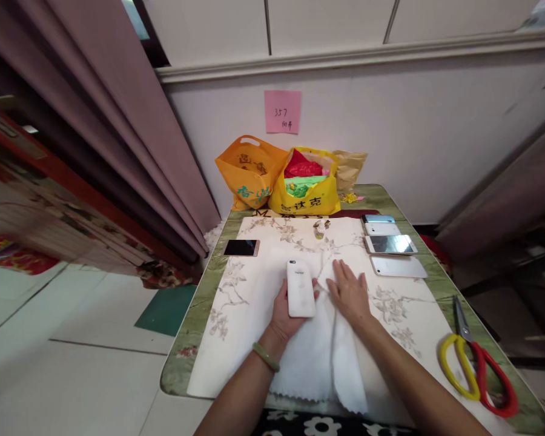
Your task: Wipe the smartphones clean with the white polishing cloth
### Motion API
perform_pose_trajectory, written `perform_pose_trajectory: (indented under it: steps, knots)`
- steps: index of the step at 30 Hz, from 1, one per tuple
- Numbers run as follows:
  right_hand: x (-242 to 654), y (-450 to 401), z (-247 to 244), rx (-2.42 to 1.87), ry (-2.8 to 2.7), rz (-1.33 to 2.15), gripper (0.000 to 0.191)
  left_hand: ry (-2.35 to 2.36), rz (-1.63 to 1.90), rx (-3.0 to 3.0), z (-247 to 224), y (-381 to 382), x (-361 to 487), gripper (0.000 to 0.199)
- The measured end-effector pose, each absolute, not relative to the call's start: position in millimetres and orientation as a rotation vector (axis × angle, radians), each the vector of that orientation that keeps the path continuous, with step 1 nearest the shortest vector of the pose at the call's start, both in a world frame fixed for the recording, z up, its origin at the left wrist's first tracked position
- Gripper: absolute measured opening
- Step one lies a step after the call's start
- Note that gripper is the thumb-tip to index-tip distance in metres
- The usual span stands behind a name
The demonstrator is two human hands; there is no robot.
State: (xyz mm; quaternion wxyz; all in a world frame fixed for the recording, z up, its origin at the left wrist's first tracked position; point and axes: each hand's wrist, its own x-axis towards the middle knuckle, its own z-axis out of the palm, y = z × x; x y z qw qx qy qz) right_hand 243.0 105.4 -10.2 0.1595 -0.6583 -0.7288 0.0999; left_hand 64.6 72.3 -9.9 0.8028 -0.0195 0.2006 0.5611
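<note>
The left hand (282,316) holds a white "honor" phone (301,295), dark lens (292,262) far left; the right hand (352,298) lies flat on white cloth (305,363).

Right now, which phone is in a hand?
The white phone marked "honor", its back facing up in the left hand; the other phones lie on the table.

Single head-worn camera: close above table (180,370), tilted down past fingers (340,272), facing wall (404,127) beyond.
</note>
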Motion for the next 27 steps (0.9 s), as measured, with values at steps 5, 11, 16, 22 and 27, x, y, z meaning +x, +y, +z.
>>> perform_pose_trajectory:
  steps: [5,11,16,22,27]
  knots:
    - [293.5,72.6,12.3,-1.900,-1.773,0.455,0.059,0.454,1.215,-0.052,-10.1,72.6,63.7,0.042]
    - [295.1,30.8,23.1,-2.131,-1.845,0.675,0.052,0.500,1.220,-0.068,-2.2,73.1,65.1,0.039]
    - [287.0,22.9,28.4,-2.136,-1.976,0.811,0.036,0.509,1.219,-0.052,-0.7,72.8,65.7,0.039]
    - [312.1,17.1,35.2,-2.158,-2.099,0.650,0.019,0.469,1.227,-0.026,-5.3,71.2,64.9,0.038]
    - [340.9,17.1,39.4,-2.326,-2.176,0.460,0.016,0.422,1.214,0.004,-12.5,72.6,62.9,0.040]
